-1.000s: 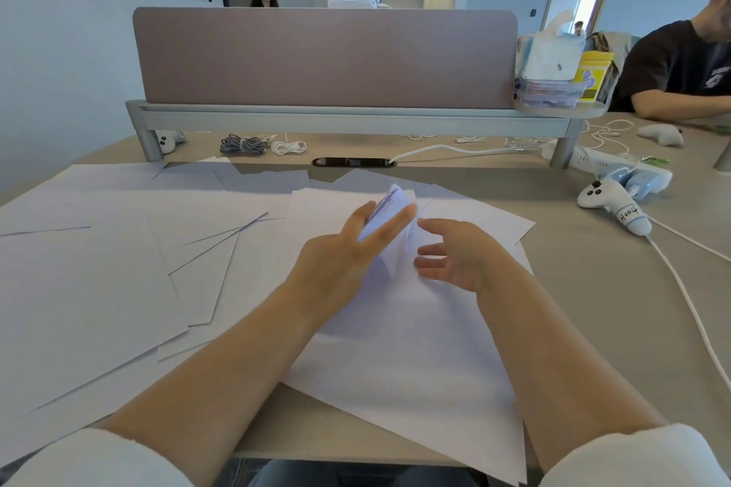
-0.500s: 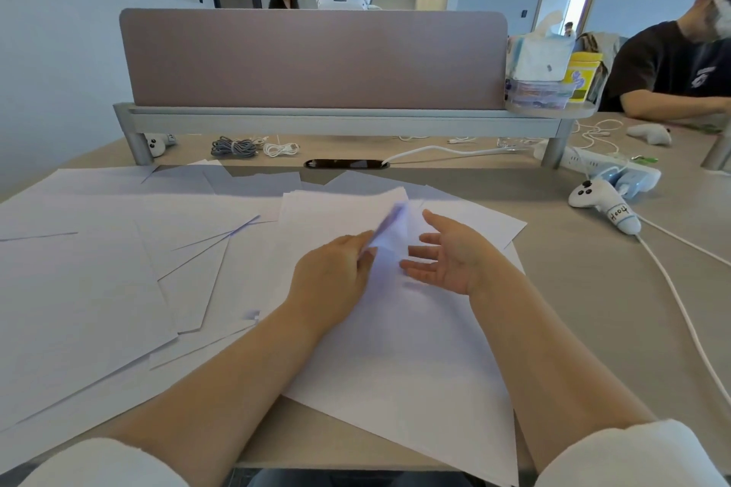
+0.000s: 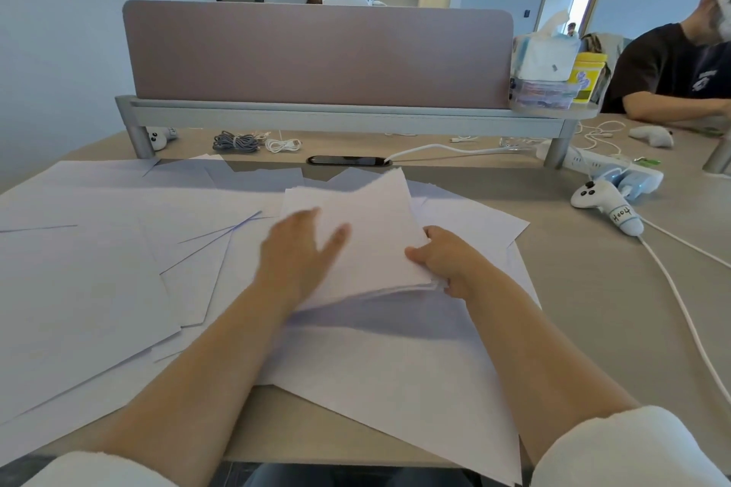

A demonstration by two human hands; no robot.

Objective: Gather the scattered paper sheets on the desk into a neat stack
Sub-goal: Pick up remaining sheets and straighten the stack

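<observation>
Many white paper sheets (image 3: 91, 249) lie scattered and overlapping over the left and middle of the beige desk (image 3: 593, 308). A thin bundle of sheets (image 3: 375, 233) is lifted at its near right corner, tilted above the others. My right hand (image 3: 443, 261) grips that corner, thumb on top and fingers underneath. My left hand (image 3: 300, 245) lies flat on the bundle's left part with fingers spread. A large sheet (image 3: 395, 387) lies under both forearms and overhangs the desk's near edge.
A white controller (image 3: 605, 206) with its cable (image 3: 692, 312) lies at the right, beside a power strip (image 3: 593, 164). A grey divider (image 3: 316, 55) on a rail (image 3: 336, 117) closes the back, with coiled cables (image 3: 237, 142) below. A person in black (image 3: 672, 71) sits at far right.
The folded-up sheets my left hand held upright have come down into a flat bundle. My right hand moved from hovering open to gripping its near corner, and my left hand flattened on top.
</observation>
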